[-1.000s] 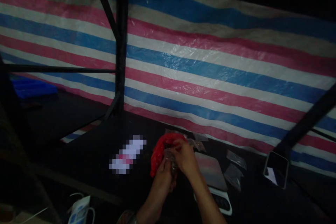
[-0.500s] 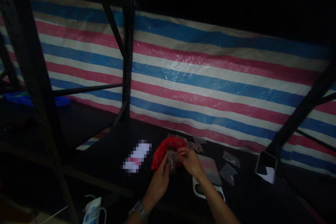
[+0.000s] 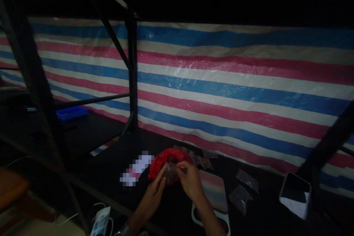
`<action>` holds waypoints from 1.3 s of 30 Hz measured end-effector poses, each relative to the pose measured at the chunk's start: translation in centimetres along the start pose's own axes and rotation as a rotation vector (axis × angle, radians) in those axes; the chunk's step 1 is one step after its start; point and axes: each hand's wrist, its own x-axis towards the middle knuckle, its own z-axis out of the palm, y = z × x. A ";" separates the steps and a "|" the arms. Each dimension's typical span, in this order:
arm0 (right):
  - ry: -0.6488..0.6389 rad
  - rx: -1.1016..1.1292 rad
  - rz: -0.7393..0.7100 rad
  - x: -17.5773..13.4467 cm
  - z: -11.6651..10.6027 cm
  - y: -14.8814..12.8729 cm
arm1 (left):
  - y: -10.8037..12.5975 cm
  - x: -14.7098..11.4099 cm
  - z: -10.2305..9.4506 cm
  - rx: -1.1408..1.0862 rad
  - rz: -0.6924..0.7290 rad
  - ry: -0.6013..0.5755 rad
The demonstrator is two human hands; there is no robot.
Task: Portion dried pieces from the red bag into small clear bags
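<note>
A small clear plastic bag (image 3: 170, 172) is held between my two hands, in front of a red plastic bag (image 3: 161, 159) that lies bunched on the dark table. My left hand (image 3: 153, 191) grips the clear bag's left side between thumb and fingers. The fingers of my right hand (image 3: 190, 180) pinch its upper right edge. Something dark shows in or behind the clear bag, too dim to make out. Under my right forearm is a white kitchen scale (image 3: 212, 188), partly covered by the arm.
Small clear bags (image 3: 241, 197) lie right of the scale, and filled ones (image 3: 203, 161) behind the red bag. A phone (image 3: 295, 195) rests far right. Left are a blurred-out paper (image 3: 136, 169), a blue tray (image 3: 72, 113) and dark metal posts (image 3: 133, 73). Striped sheeting (image 3: 235, 92) hangs behind.
The view has shifted and tilted. Both hands stay at the clear bag, its mouth now drawn wider between them, in front of the red bag.
</note>
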 end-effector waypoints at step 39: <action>0.209 0.075 0.042 0.3 3.8 0.2 | -3.1 -0.1 -1.3 -0.165 -0.080 -0.075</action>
